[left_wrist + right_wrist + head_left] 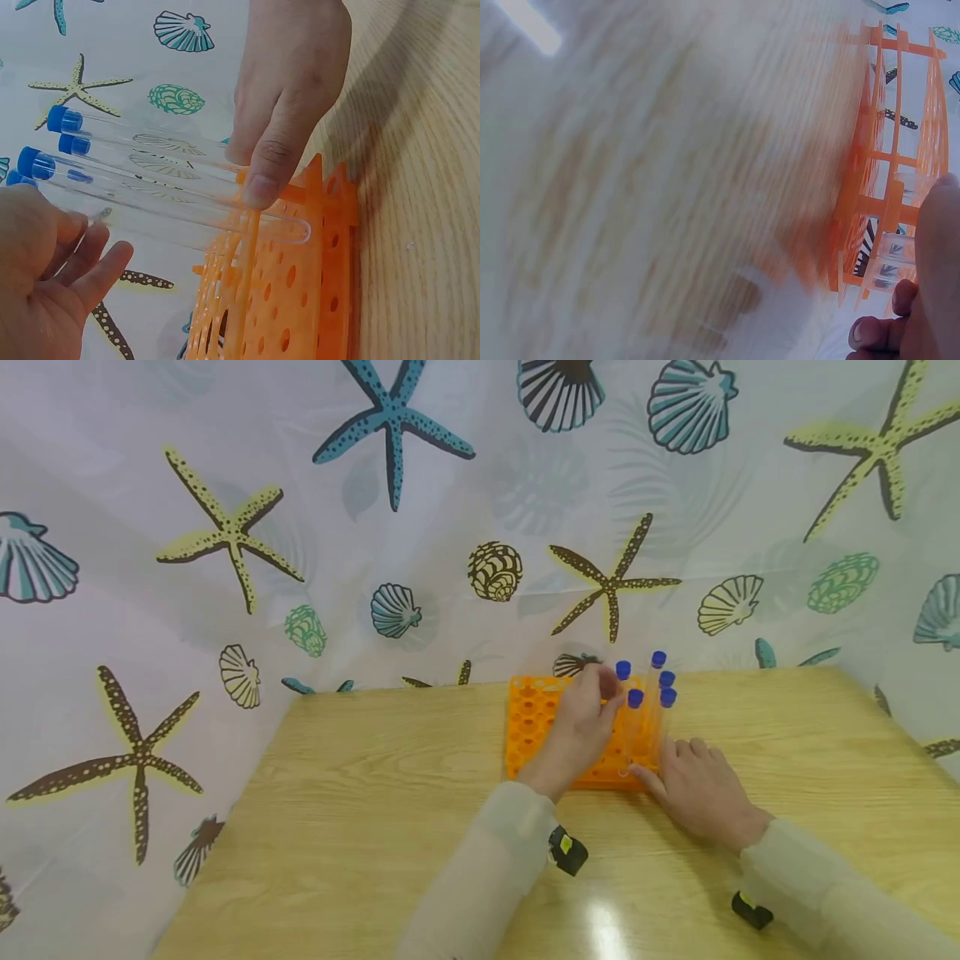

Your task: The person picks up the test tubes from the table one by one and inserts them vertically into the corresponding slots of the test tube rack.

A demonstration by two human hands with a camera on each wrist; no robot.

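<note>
An orange test tube rack [525, 727] stands at the back of the table. Several clear test tubes [180, 206] with blue caps [635, 698] stand in its right part. In the head view my left hand [576, 727] reaches over the rack, fingers bent beside a blue-capped tube; whether they pinch it is hidden. From the left wrist, a cap is partly covered by this left hand [45, 262]. My right hand [701, 789] grips the rack's near right corner, its thumb [264, 184] pressing the orange edge. The right wrist view shows the right hand's curled fingers [877, 334] beside the rack.
A wooden table [375, 777] lies under the rack. Right behind the rack hangs a white cloth [450, 635] printed with starfish and shells, and it continues along both sides. A bright reflection shines on the tabletop near the front.
</note>
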